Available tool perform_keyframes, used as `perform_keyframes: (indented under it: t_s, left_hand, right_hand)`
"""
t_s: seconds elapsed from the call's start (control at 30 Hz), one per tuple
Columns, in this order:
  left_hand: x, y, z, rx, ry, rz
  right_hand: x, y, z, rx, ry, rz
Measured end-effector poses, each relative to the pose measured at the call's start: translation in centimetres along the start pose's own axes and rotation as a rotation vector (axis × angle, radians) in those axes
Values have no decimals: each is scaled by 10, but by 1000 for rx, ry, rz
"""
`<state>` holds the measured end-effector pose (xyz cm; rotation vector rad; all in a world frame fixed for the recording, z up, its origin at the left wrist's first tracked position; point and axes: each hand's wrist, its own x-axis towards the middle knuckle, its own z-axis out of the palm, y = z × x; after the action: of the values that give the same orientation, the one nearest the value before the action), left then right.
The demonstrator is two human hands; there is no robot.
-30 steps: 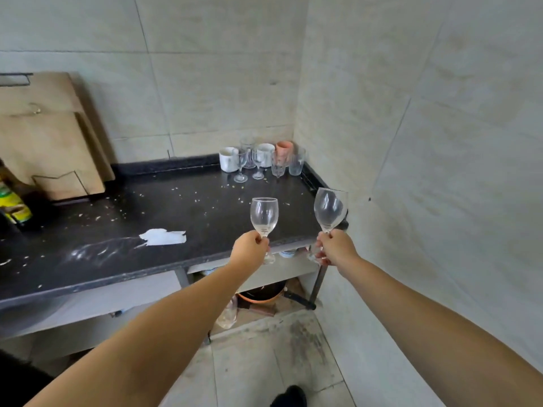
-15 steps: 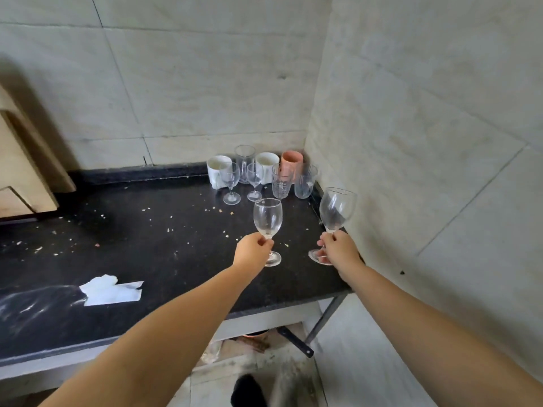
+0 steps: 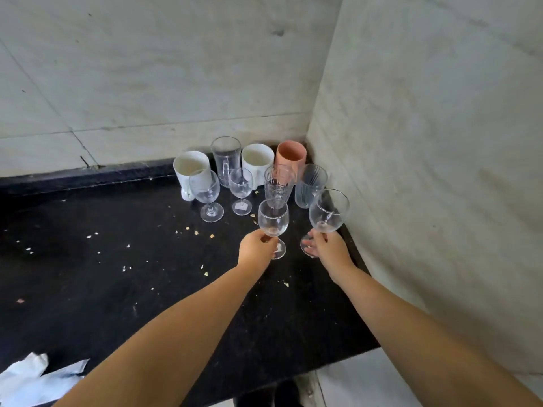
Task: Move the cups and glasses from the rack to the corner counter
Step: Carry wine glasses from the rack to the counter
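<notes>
My left hand [image 3: 257,249] grips the stem of a clear wine glass [image 3: 273,220], held upright over the black counter [image 3: 117,274]. My right hand [image 3: 327,248] pinches the stem of a second wine glass [image 3: 329,211], tilted a little to the right near the side wall. Just beyond them, in the corner, stand two white mugs [image 3: 191,168], a clear glass mug [image 3: 225,158], a pink cup [image 3: 291,157], two stemmed glasses [image 3: 205,190] and two ribbed tumblers [image 3: 311,185]. The rack is out of view.
Tiled walls close the corner behind and on the right. Small crumbs are scattered over the counter. A crumpled white paper [image 3: 35,380] lies at the front left. The counter's front edge runs under my forearms, with floor below.
Both hands have carried their wine glasses forward over the counter, close to the group in the corner. The view has moved in and turned to the right.
</notes>
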<state>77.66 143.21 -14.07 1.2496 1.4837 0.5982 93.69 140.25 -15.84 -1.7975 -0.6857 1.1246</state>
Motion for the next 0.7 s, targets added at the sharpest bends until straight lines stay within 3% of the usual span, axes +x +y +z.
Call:
perform_keyframes:
  t_s: [0.27,0.7]
  left_hand:
    - [50,-9,34,-56,34,-104]
    - [67,-19,53,-20,97,-117]
  right_hand:
    - [58,13,10,46,-43,-20]
    - [78,30,0,-15,-71,2]
